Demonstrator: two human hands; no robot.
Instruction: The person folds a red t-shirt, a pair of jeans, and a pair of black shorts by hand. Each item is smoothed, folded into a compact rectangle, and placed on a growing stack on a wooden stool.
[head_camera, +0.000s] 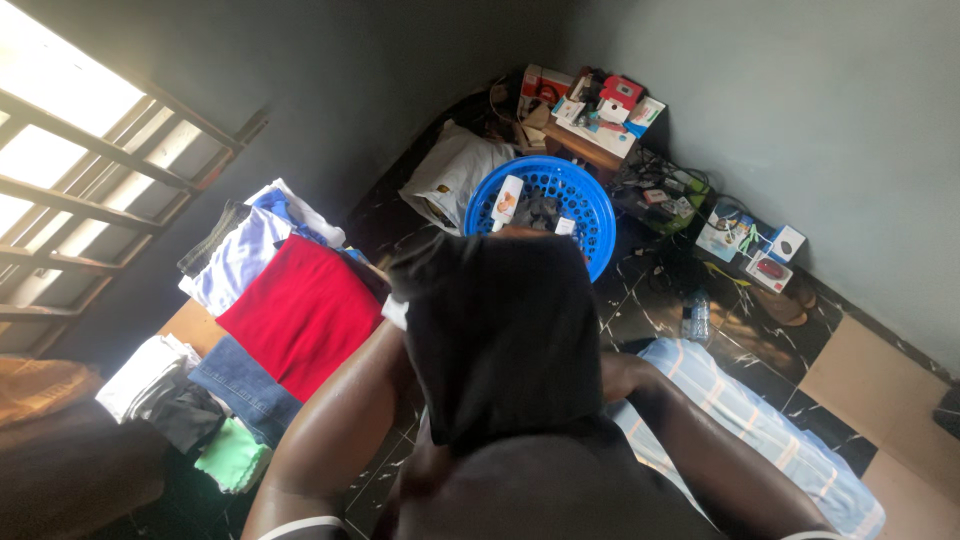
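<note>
A black cloth (500, 340) hangs in front of the person, held up between both arms and covering most of the middle of the view. The left hand (398, 312) is at the cloth's upper left edge and mostly hidden behind it; it seems to grip the fabric, but I cannot tell how the fingers lie. The right hand (618, 372) is tucked behind the right edge, its grip also hidden. To the left, folded clothes sit stacked on a low surface: a red garment (300, 315), a pale striped one (240, 255), jeans (245, 385) and a green piece (233, 455). Beyond the cloth stands a blue basket (575, 195) on the dark floor (650, 310), and a checked sheet (760, 430) lies at the right. The risk, as I judge it: the cloth blocks the view, so a loose corner could slip or trail onto the floor unseen.
</note>
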